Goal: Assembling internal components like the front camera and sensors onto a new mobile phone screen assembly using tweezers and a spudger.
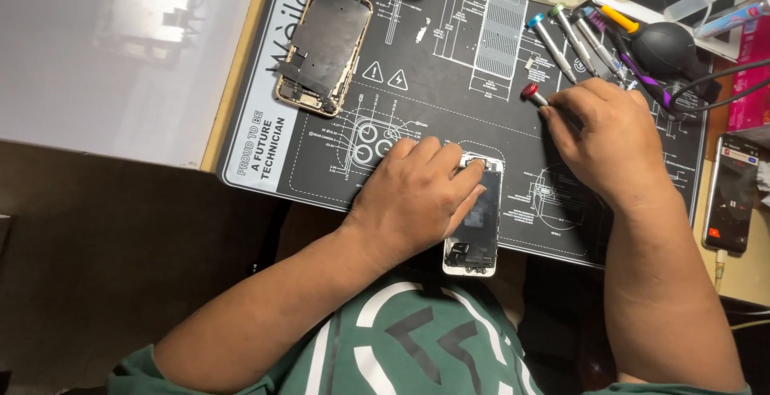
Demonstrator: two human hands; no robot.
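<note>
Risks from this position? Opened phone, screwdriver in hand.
1. The opened phone overhangs the near edge of the black mat; pressure from the left hand might tip it off.
2. The right hand grips the red-capped screwdriver beside a crowded row of loose drivers; a sweep could scatter them.

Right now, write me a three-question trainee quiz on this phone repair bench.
1. True or false: the left hand rests on the opened white phone.
2. Which hand holds the red-capped screwdriver? A) left hand B) right hand
3. Fill in: the gold phone frame lies at the repair mat's far ____ corner.

Key: 1 true; 2 B; 3 left.
</note>
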